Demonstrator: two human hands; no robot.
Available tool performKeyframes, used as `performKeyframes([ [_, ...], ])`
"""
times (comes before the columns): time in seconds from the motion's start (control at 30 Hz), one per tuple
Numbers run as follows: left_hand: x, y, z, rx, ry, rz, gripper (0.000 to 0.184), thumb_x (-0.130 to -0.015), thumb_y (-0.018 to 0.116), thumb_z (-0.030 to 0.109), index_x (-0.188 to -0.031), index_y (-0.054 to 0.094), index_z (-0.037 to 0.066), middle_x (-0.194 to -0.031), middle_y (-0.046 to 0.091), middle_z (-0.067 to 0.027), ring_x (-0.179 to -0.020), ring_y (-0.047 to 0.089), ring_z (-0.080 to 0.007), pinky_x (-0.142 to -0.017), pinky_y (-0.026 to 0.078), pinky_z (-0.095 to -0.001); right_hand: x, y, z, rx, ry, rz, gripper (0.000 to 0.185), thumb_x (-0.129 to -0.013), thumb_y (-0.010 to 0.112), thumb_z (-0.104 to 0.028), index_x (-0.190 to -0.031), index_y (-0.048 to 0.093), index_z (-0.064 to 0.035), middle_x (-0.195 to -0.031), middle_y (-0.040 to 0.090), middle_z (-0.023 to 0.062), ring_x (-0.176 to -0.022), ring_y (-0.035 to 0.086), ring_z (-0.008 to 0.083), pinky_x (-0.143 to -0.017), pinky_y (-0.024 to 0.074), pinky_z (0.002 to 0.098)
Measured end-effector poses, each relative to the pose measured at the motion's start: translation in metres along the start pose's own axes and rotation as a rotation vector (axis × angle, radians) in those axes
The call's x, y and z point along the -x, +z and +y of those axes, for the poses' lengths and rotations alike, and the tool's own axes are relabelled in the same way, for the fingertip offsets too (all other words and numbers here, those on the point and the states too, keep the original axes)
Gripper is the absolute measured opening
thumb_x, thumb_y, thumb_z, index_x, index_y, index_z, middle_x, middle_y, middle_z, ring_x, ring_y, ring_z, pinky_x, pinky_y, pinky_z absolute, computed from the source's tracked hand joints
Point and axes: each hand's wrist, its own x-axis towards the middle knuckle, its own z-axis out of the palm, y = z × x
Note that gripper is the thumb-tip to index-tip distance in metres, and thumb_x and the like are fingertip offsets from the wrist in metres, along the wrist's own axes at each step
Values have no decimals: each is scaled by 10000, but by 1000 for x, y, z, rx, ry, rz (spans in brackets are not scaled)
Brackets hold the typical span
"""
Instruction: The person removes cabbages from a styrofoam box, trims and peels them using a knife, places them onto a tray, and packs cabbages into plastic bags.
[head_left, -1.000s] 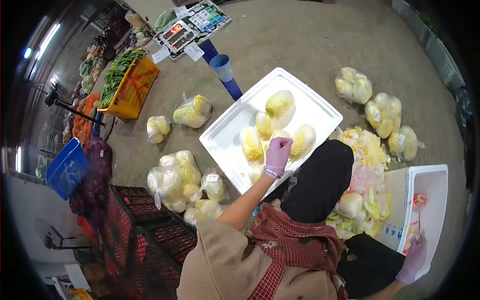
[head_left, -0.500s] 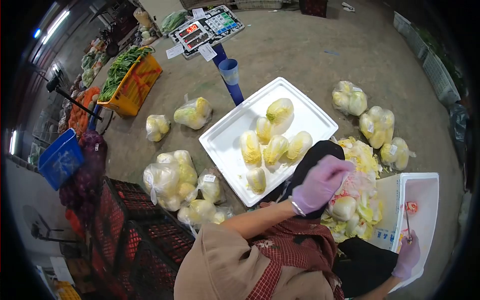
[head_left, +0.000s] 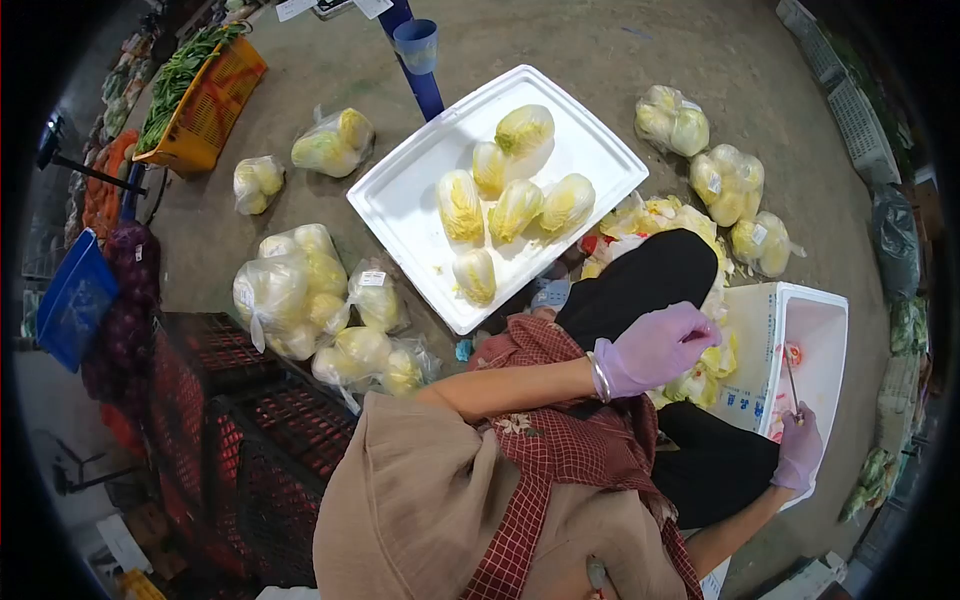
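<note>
My left hand, in a thin purple glove, hovers over my lap beside the heap of cabbage leaves. Its fingers are curled together, and whatever they may hold is hidden. In a purple glove too, my right hand is wrapped around a knife with a thin blade pointing up, at the white foam box. Inside that box lies a small red-and-white item. Ahead, several trimmed napa cabbages rest on a white foam lid.
Bagged cabbages sit on the floor at left, and more bagged cabbages at right. Black crates stand near my left side. Beyond the lid rises a blue post with a cup. A yellow crate holds greens.
My view has tilted down, so the scale display has mostly left the frame. My left hand has moved nearer my body and rightward; my right hand stays by the box with the knife.
</note>
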Motion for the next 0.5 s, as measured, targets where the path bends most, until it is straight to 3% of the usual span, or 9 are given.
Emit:
performKeyframes([
  [0.27, 12, -2, -9, -104, -11, -159, 114, -846, 592, 156, -898, 650, 73, -858, 604, -85, -814, 595, -242, -747, 471, -309, 0, 2, 0, 92, 0, -32, 404, -819, 601, -380, -1161, 582, -166, -997, 660, 155, -928, 624, 350, -786, 485, 419],
  [0.5, 11, -4, -11, -125, -19, -144, 105, -842, 599, 144, -881, 653, 63, -871, 608, -92, -796, 598, -246, -715, 472, -316, 1, -1, -6, 110, 36, -50, 418, -826, 609, -373, -1187, 565, -166, -1010, 662, 138, -934, 624, 336, -793, 483, 416],
])
